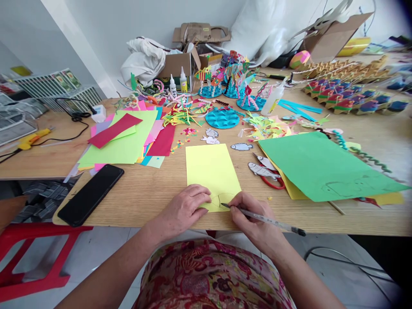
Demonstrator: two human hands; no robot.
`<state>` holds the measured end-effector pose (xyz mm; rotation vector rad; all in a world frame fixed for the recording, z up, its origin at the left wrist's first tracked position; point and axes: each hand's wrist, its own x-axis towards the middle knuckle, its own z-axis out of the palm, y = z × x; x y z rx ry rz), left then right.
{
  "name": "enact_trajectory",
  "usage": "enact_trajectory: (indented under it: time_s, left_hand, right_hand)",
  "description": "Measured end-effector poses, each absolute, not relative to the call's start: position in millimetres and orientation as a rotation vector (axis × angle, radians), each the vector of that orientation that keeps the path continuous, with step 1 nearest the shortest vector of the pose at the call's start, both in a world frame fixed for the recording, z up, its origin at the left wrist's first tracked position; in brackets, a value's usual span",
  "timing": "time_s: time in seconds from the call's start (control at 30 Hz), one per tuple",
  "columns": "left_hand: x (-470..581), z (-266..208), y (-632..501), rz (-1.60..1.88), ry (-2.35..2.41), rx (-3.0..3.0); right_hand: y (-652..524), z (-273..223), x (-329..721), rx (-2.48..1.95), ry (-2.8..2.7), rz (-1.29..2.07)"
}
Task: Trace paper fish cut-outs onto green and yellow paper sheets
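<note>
A sheet of yellow paper (pixel 210 165) lies on the table in front of me, with a dark curved outline drawn near its lower edge. My left hand (pixel 185 204) rests on the paper's lower left corner, fingers stretched out and holding nothing. Gripped in my right hand (pixel 252 214) is a clear pen (pixel 270 219), its tip on the drawn lines. Beyond the sheet are white fish cutouts (pixel 242 146). More fish cutouts (pixel 262 170) lie over red-handled scissors (pixel 274 183) to the right.
A black phone (pixel 92 193) and stacked coloured paper (pixel 124 141) lie left. Green paper (pixel 322 167) overhangs other sheets at right. Behind are a blue scalloped disc (pixel 222 118), paper scraps (pixel 273 128), glue bottles (pixel 274 98) and decorated blue stands (pixel 251 103). A red stool (pixel 48 257) stands lower left.
</note>
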<state>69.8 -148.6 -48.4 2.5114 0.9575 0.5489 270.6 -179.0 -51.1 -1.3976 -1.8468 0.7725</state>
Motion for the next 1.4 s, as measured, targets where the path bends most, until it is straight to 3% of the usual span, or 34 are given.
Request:
enact_trajectory:
  time_s: [0.87,1.4]
  left_hand:
    - [69.4,-47.1,-149.5,0.550,0.966,2.483]
    - [69.4,-47.3,-149.5,0.543,0.969,2.484]
  right_hand:
    - [-174.6,-53.8,265.7,-1.464,-1.835,0.678]
    - [-177.9,-49.6,269.1,-1.402,-1.859,0.799]
